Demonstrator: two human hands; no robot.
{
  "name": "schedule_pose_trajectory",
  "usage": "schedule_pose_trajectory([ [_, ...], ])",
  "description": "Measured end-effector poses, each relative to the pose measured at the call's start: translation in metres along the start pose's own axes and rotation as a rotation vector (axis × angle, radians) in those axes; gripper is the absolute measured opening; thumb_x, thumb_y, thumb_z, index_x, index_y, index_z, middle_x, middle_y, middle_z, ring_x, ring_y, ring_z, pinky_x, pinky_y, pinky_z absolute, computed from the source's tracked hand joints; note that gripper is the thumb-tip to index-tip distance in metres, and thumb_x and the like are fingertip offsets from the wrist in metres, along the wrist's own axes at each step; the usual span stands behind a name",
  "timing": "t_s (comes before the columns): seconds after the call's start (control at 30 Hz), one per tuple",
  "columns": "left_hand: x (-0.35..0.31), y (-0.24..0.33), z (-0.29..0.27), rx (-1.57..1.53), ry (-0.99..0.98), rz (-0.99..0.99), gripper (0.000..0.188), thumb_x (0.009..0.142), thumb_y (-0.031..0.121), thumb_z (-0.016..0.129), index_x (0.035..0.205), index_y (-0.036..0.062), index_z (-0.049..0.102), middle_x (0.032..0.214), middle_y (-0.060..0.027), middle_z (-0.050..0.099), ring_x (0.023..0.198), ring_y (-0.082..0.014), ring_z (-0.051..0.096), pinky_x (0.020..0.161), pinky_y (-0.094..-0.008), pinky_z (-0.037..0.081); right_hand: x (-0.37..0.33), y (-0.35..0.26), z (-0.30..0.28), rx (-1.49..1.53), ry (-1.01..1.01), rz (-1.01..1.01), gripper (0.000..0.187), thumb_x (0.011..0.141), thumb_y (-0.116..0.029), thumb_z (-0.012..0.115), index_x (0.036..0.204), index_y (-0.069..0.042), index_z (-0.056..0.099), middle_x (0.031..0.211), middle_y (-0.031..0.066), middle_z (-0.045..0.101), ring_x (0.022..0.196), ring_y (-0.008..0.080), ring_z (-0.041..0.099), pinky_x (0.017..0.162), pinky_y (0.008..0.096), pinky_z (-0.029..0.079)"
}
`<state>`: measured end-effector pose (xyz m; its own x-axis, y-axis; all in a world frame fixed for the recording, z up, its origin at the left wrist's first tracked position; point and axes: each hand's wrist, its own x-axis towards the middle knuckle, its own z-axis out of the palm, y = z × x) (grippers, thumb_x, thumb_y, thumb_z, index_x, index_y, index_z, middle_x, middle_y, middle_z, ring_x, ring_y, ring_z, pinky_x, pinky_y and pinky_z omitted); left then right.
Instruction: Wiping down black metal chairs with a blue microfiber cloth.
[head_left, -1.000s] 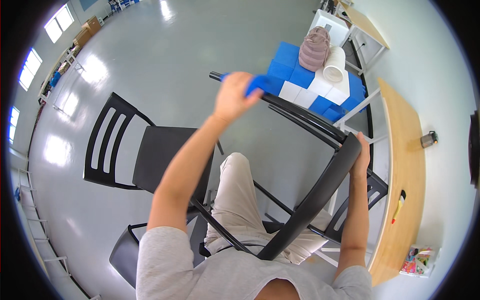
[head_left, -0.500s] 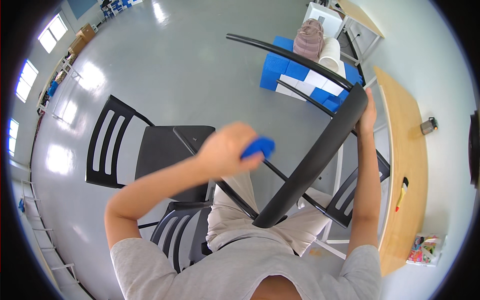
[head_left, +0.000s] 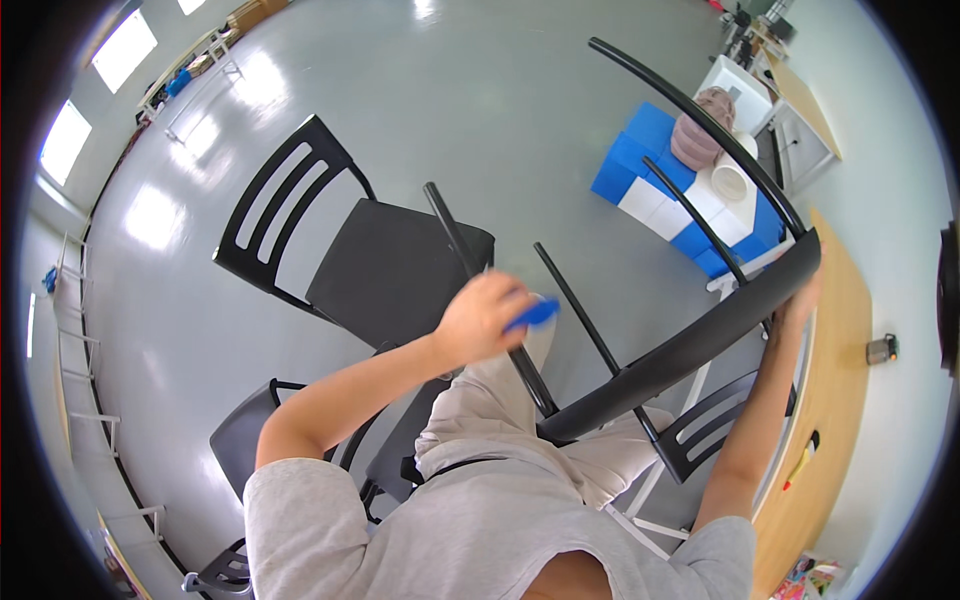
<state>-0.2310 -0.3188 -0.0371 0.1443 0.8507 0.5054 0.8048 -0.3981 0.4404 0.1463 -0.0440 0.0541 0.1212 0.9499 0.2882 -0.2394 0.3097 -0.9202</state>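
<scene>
A black chair is tipped over in front of me, its seat (head_left: 690, 345) seen edge-on and its legs sticking up and away. My right hand (head_left: 797, 295) grips the far right end of that seat, with the fingers partly hidden behind it. A crumpled blue cloth (head_left: 532, 315) pokes out of my closed left hand (head_left: 487, 318). That hand, a little blurred, is at the near left chair leg (head_left: 450, 230); whether the cloth touches the leg I cannot tell. The chair's slatted backrest (head_left: 715, 430) hangs low, by my right forearm.
Another black chair (head_left: 400, 270) stands upright to the left, and more dark chairs (head_left: 245, 435) are behind my left arm. Along the right runs a wooden table (head_left: 835, 400) with a cup and a yellow-handled tool (head_left: 800, 465). Blue and white blocks (head_left: 650, 205) carry a pink backpack (head_left: 700, 130).
My view has swung left, so the surroundings sit further right. The tipped chair has turned slightly, and my left hand with the cloth has come onto the near leg.
</scene>
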Motion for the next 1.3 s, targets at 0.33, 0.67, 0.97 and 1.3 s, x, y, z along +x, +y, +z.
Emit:
schedule_pose_trajectory([
  [0.33, 0.037, -0.165, -0.053, -0.349, 1.213, -0.856, 0.024, 0.083, 0.011, 0.051, 0.102, -0.0016, 0.057, 0.083, -0.0124, 0.059, 0.071, -0.0272, 0.058, 0.068, -0.0376, 0.048, 0.001, -0.009, -0.017, 0.099, -0.018, -0.128, 0.044, 0.100, -0.038, 0.034, 0.070, -0.008, 0.045, 0.057, 0.0030, 0.043, 0.054, 0.0143, 0.040, 0.056, 0.0271, 0.035],
  [0.67, 0.003, -0.101, -0.057, -1.049, 1.120, -1.398, 0.031, 0.089, 0.031, 0.051, 0.114, 0.0125, 0.054, 0.113, -0.0030, 0.055, 0.099, -0.0162, 0.052, 0.079, -0.0393, 0.042, -0.026, -0.028, -0.005, 0.035, -0.273, -0.327, 0.051, 0.100, -0.042, 0.028, 0.062, -0.009, 0.035, 0.051, 0.0022, 0.031, 0.046, 0.0137, 0.028, 0.046, 0.0274, 0.026],
  [0.97, -0.006, -0.069, -0.034, -0.949, 1.286, -1.074, 0.023, 0.093, 0.022, 0.047, 0.107, 0.0025, 0.047, 0.091, -0.0096, 0.057, 0.073, -0.0189, 0.059, 0.055, -0.0323, 0.050, -0.036, -0.031, 0.001, 0.034, -0.214, -0.325, 0.051, 0.100, -0.042, 0.029, 0.062, -0.009, 0.035, 0.051, 0.0033, 0.031, 0.046, 0.0147, 0.029, 0.047, 0.0279, 0.026],
  [1.3, -0.046, 0.027, 0.028, -1.000, 0.925, -1.263, 0.034, 0.087, 0.012, 0.058, 0.112, 0.0032, 0.037, 0.101, -0.0124, 0.054, 0.085, -0.0231, 0.061, 0.074, -0.0354, 0.052, -0.052, -0.028, 0.032, -0.135, 0.058, -0.259, 0.050, 0.099, -0.041, 0.034, 0.061, -0.009, 0.041, 0.051, 0.0033, 0.038, 0.049, 0.0135, 0.036, 0.051, 0.0281, 0.033],
])
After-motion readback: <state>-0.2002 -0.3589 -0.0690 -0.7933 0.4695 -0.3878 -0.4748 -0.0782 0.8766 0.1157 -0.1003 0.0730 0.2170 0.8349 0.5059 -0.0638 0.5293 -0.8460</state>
